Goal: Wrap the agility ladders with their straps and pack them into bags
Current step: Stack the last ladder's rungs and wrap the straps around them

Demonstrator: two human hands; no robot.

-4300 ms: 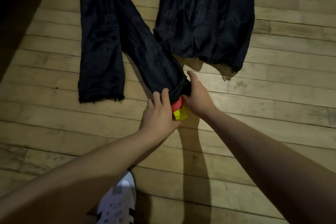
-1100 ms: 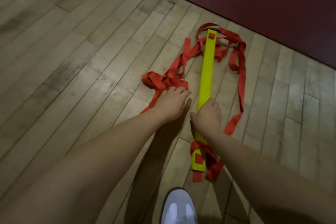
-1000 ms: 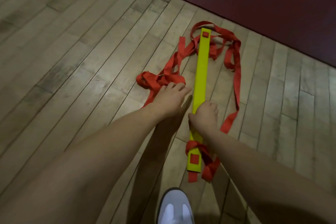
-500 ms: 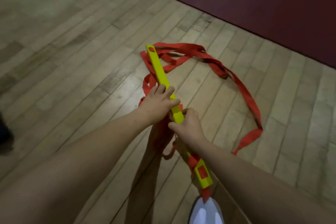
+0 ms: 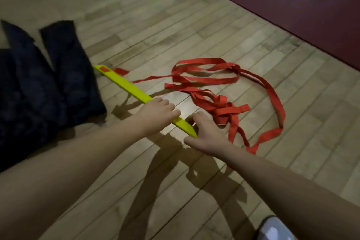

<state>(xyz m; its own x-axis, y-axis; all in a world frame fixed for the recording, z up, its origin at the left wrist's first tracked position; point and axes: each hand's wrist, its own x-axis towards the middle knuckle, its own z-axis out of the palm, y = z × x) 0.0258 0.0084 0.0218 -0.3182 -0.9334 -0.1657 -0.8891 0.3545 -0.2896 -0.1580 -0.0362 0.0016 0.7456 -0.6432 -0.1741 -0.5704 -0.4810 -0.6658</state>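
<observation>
On the wooden floor in front of me lies the agility ladder, its yellow rungs stacked into one long bar that runs from the upper left down toward my hands. My left hand grips the bar around its middle, fingers curled over the top edge and pressed close together, knuckles up. My right hand sits at the near end of the bar, thumb and forefinger spread in a wide curve around the tip; I cannot tell whether they actually close on it or only frame it. The bar's far end, with a red patch on its face, looks raised a little above the boards, judging by the shadow beneath it, and sits just beside the dark bags heaped at my left. The red straps trail off to the right of the bar in a loose tangle of loops on the floor, one long loop swinging out wide and coming back near my right wrist. Beyond the boards runs a dark red mat. The toe of my white shoe shows at the bottom right.
</observation>
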